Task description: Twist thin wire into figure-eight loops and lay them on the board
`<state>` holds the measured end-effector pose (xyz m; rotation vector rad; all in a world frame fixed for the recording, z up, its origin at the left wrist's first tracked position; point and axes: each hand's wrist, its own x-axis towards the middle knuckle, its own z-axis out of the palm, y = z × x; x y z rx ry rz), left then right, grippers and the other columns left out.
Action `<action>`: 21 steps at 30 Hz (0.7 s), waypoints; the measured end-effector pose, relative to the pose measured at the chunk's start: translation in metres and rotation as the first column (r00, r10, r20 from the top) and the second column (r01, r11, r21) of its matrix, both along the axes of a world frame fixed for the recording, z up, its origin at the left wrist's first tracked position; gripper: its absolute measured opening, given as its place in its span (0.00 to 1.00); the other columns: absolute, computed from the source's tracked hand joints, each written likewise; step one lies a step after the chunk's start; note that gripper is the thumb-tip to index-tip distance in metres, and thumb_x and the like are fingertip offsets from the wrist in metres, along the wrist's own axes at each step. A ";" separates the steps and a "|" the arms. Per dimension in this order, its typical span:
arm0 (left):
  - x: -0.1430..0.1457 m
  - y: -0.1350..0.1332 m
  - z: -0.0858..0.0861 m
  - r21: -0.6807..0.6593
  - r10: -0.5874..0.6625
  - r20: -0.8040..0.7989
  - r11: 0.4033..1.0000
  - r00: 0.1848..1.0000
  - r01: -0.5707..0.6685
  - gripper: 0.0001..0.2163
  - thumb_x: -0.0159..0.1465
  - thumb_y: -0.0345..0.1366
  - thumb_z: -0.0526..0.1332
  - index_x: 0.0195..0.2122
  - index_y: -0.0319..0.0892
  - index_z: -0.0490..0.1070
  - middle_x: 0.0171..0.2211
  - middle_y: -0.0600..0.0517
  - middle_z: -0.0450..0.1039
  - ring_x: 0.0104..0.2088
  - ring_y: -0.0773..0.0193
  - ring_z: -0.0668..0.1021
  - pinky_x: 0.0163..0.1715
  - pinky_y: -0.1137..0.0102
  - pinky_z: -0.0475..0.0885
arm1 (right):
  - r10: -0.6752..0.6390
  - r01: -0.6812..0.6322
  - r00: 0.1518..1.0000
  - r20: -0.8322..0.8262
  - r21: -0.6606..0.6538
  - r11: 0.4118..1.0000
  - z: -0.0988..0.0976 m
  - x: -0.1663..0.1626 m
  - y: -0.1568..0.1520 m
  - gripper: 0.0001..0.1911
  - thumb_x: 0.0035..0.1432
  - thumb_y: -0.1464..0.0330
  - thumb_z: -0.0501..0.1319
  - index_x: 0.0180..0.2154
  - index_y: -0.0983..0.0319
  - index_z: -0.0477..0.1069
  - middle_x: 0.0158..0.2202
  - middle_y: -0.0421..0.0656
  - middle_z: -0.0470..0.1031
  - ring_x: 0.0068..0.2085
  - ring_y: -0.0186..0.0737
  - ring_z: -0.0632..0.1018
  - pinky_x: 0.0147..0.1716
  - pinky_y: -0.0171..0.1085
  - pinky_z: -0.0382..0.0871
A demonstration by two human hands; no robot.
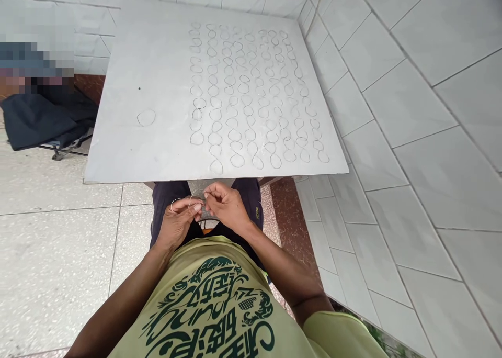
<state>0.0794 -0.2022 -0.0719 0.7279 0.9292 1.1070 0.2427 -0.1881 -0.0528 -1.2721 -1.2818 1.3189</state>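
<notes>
Just in front of the table's near edge, above my lap, my left hand [182, 219] pinches a thin wire loop [172, 203] that arcs over its fingers. My right hand [227, 205] meets it fingertip to fingertip, its thumb and fingers closed at the same wire. Exactly where the wire ends lie between the fingertips is too small to make out. On the white tabletop [164, 154] lie several rows of thin figure-eight wire pieces [199, 108]. A single round wire ring [146, 118] rests apart from them at the left.
Tiled walls [376, 86] border the table at the back and right. At the left, a dark cloth [43, 120] hangs over a metal-framed seat, with a blurred patch above it. A small dark speck [139, 88] marks the tabletop. Speckled floor tiles [58, 253] extend at the left.
</notes>
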 end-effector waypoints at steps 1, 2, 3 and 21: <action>-0.001 0.000 0.000 -0.003 0.001 0.008 1.000 1.000 -0.001 0.07 0.56 0.38 0.77 0.33 0.44 0.84 0.37 0.49 0.80 0.32 0.66 0.77 0.29 0.72 0.69 | 0.002 -0.002 1.000 0.004 0.001 1.000 0.001 -0.001 0.000 0.07 0.63 0.63 0.61 0.37 0.60 0.72 0.23 0.35 0.74 0.21 0.31 0.71 0.23 0.31 0.65; -0.001 0.001 0.000 -0.014 0.006 0.017 1.000 1.000 -0.005 0.07 0.55 0.38 0.77 0.32 0.43 0.84 0.36 0.49 0.80 0.32 0.66 0.76 0.30 0.72 0.69 | 0.005 -0.005 1.000 0.007 0.002 1.000 0.001 -0.001 -0.001 0.07 0.63 0.63 0.61 0.37 0.60 0.72 0.23 0.35 0.74 0.20 0.31 0.71 0.23 0.31 0.65; -0.002 0.001 0.000 -0.034 0.010 0.028 0.999 1.000 -0.009 0.07 0.55 0.38 0.77 0.31 0.43 0.83 0.35 0.50 0.79 0.32 0.66 0.76 0.30 0.72 0.70 | 0.010 -0.010 1.000 0.010 0.003 1.000 0.001 -0.002 -0.001 0.07 0.64 0.63 0.61 0.37 0.60 0.72 0.23 0.35 0.74 0.21 0.31 0.71 0.23 0.31 0.66; -0.019 0.000 0.023 0.050 0.039 -0.348 0.998 0.937 -0.022 0.19 0.67 0.50 0.67 0.53 0.43 0.77 0.37 0.48 0.79 0.30 0.66 0.76 0.27 0.73 0.70 | -0.086 0.054 0.967 0.239 0.138 0.989 -0.007 0.020 -0.002 0.10 0.66 0.63 0.58 0.38 0.59 0.75 0.24 0.37 0.74 0.24 0.34 0.70 0.24 0.32 0.62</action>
